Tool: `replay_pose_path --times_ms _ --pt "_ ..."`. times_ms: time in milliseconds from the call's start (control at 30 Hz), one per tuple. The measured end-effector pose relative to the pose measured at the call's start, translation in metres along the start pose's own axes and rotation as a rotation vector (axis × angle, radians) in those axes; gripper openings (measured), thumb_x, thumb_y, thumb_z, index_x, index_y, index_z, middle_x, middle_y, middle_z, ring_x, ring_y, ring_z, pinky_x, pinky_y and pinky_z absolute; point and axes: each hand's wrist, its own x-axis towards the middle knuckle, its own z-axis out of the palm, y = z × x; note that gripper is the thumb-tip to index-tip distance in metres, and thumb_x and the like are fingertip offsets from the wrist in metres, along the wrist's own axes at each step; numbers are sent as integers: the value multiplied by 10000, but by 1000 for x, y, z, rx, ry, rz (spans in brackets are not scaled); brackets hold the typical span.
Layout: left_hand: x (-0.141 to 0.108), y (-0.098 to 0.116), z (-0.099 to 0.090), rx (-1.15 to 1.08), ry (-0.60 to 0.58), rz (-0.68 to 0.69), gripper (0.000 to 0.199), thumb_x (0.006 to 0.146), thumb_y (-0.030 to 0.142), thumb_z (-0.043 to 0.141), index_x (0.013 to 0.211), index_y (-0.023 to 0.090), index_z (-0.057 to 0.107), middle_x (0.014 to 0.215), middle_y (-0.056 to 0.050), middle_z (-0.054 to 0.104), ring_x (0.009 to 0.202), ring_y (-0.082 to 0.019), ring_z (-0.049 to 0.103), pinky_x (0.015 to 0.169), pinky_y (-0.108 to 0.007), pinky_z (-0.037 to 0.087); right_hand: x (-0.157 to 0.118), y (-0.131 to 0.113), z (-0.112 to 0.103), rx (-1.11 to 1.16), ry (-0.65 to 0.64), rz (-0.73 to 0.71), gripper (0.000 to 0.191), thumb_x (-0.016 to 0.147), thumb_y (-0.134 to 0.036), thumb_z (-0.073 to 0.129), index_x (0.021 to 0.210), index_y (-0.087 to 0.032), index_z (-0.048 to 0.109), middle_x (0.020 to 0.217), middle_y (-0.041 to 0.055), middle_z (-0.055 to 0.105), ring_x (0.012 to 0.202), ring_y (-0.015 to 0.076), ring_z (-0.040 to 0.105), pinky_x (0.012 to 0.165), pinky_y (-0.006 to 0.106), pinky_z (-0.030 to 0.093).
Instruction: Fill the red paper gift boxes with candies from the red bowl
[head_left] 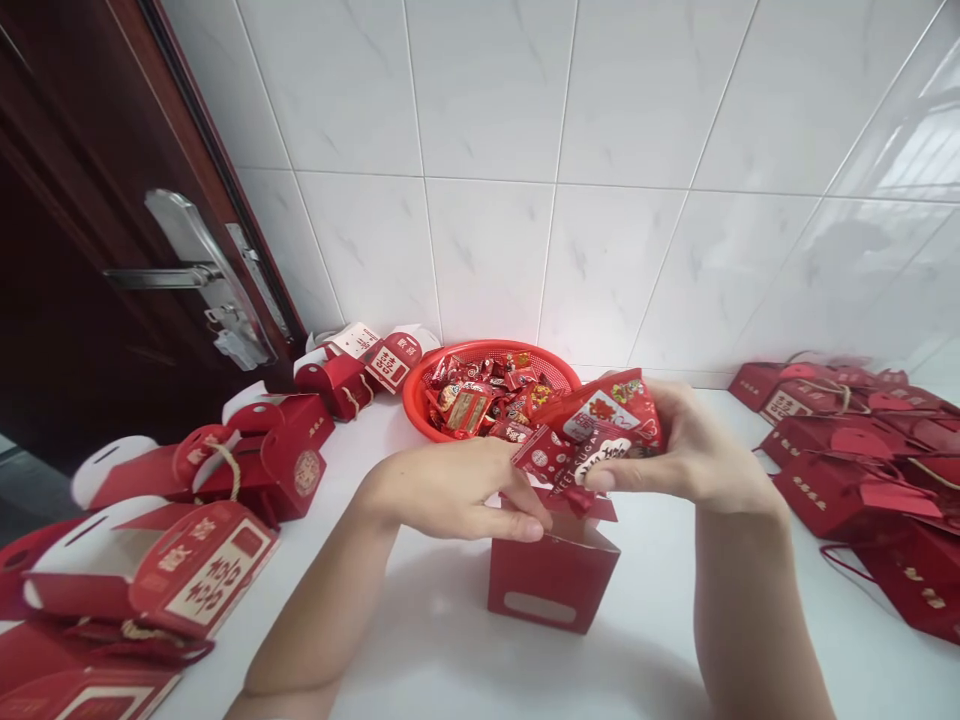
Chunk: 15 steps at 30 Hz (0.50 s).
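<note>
A small red paper gift box stands upright on the white table in front of me, its top open. My left hand grips the box's rim, thumb on the near wall and fingers over the opening. Just above the opening, my right hand is closed around several wrapped candies: a large red candy packet at the back and smaller red wrapped candies in front. Behind my hands sits a red plastic basket full of wrapped candies, its right side partly hidden by the packets.
Red gift boxes, several with rope handles, line the table's left side. More red gift boxes are piled at the right. A tiled wall rises behind the white table. At the left is a dark door with a metal handle.
</note>
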Motion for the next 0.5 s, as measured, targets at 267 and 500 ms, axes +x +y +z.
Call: replay_pose_path --times_ms 267,500 --pt "19 3 4 46 -230 -131 165 904 247 569 895 231 733 857 -1 733 773 -191 664 687 -271 466 -7 -4 -8 -154 13 11 300 674 -179 885 945 -181 758 842 40 753 728 206 703 625 275 583" --pt "23 8 7 142 -291 -270 349 715 294 734 1053 222 686 986 -6 718 918 -231 665 773 -282 486 -11 -12 -14 -301 -38 64 330 733 -305 850 997 -160 714 866 55 749 744 206 711 658 295 588"
